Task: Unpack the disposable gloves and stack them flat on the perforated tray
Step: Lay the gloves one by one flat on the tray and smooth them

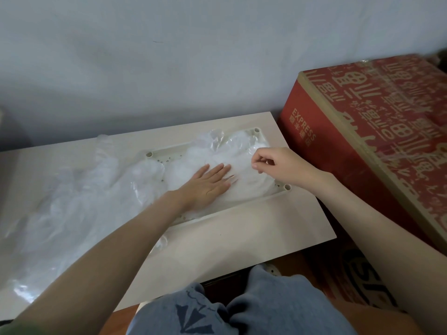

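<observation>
Head view: the pale rectangular tabletop [242, 240] ended just past the cream perforated plastic tray [256, 201] at 3 o'clock, where a red printed cardboard box [362, 141] stood close. Bare board lay at 6 o'clock. On the tray lay a stack of clear disposable plastic gloves [244, 187]. The left hand [205, 184] pressed flat on it, fingers straight. The right hand [273, 163] was curled, thumb and forefinger pinching the top film. A crumpled clear plastic heap [72, 197] spread at 9 o'clock, cut off by the frame edge; single gloves in it could not be told apart. Tray holes were mostly hidden.
</observation>
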